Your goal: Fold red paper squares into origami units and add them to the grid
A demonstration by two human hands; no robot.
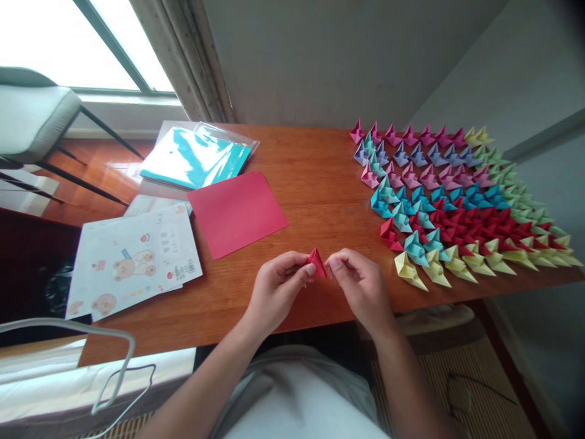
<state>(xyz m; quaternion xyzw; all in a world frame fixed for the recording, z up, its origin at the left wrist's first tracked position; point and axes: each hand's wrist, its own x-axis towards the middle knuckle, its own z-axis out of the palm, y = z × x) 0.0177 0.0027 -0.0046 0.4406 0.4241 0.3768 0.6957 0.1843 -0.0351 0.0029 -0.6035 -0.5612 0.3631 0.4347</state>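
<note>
A small folded piece of red paper, shaped like a narrow triangle, is held just above the front part of the table. My left hand pinches its left side between thumb and fingers. At its right edge the thumb and fingertips of my right hand are closed together; they seem to grip the paper's edge, though the exact contact is hard to see. Beyond my left hand, flat red paper sheets lie in a small stack. To the right stand rows of folded paper boats in several colours, the nearest row pale yellow.
On the wooden table, a clear packet of turquoise paper lies at the back left. White sheets with bear drawings overlap the left edge. A white cable loops at the lower left; a chair stands by the window.
</note>
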